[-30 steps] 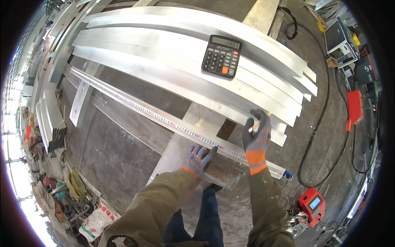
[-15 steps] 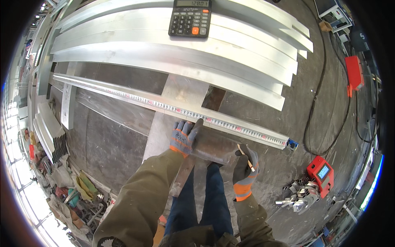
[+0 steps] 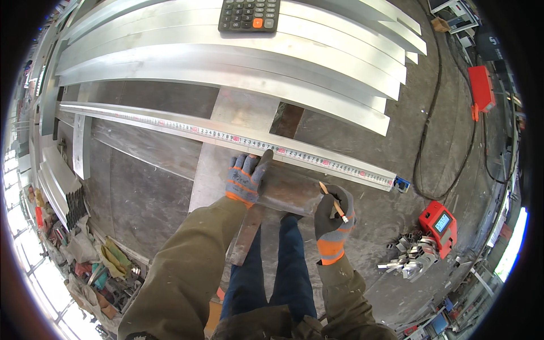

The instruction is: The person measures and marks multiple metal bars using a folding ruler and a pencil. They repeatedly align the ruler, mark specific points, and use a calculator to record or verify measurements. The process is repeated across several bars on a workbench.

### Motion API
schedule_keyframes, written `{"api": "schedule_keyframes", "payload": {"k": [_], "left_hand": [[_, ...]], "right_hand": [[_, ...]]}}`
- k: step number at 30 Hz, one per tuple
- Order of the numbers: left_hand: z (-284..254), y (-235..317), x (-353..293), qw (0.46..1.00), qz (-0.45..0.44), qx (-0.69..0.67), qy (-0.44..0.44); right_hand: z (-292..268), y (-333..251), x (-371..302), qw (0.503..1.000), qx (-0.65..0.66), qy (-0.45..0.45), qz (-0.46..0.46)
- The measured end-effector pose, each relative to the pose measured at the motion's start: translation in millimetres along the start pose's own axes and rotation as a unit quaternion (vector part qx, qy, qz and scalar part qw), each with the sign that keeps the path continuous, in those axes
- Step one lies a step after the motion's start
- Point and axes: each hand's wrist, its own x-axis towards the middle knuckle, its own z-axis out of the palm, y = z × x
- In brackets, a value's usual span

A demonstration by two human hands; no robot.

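Note:
A tape measure (image 3: 317,159) lies stretched along a long silvery metal bar (image 3: 362,184), its blue end piece (image 3: 402,184) at the bar's right end. My left hand (image 3: 245,178), in a grey and orange work glove, rests at the bar's near edge. Its fingers are apart, and the dark thumb tip touches or nearly touches the tape's edge. To the right, away from the bar, my gloved right hand (image 3: 335,218) pinches a thin wooden pencil (image 3: 333,201), held slantwise with its tip up and to the left.
Several long metal profiles (image 3: 226,62) lie across the far side, with a black calculator (image 3: 249,14) on top. Flat metal supports (image 3: 212,175) run beneath the bar. On the right are a red device with a screen (image 3: 439,224), small metal offcuts (image 3: 411,255) and black cables (image 3: 433,127).
The view has shifted, so the profiles and calculator sit higher in it. My left thumb stays by the tape, and the pencil in my right hand is turned a little more upright.

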Motion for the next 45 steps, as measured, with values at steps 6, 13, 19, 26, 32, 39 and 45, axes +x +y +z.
{"api": "schedule_keyframes", "payload": {"k": [6, 13, 19, 26, 32, 39, 45], "left_hand": [[3, -1, -1, 1.000, 0.001, -0.003, 0.006], [1, -1, 1, 1.000, 0.012, 0.000, 0.018], [0, 0, 2, 1.000, 0.013, -0.005, 0.025], [1, 1, 1, 1.000, 0.002, -0.004, 0.016], [1, 0, 1, 1.000, 0.006, -0.003, 0.022], [2, 0, 1, 1.000, 0.009, 0.000, 0.027], [2, 0, 0, 1.000, -0.002, -0.010, 0.017]], "right_hand": [[14, 4, 14, 0.998, 0.004, 0.013, -0.065], [23, 5, 31, 0.995, -0.005, 0.004, -0.101], [21, 7, 34, 0.997, 0.001, 0.018, -0.080], [19, 10, 34, 0.995, -0.017, 0.016, -0.095], [22, 13, 33, 0.996, -0.004, 0.010, -0.093], [21, 11, 33, 0.996, 0.003, -0.001, -0.090], [24, 12, 32, 0.997, 0.036, 0.002, -0.066]]}}
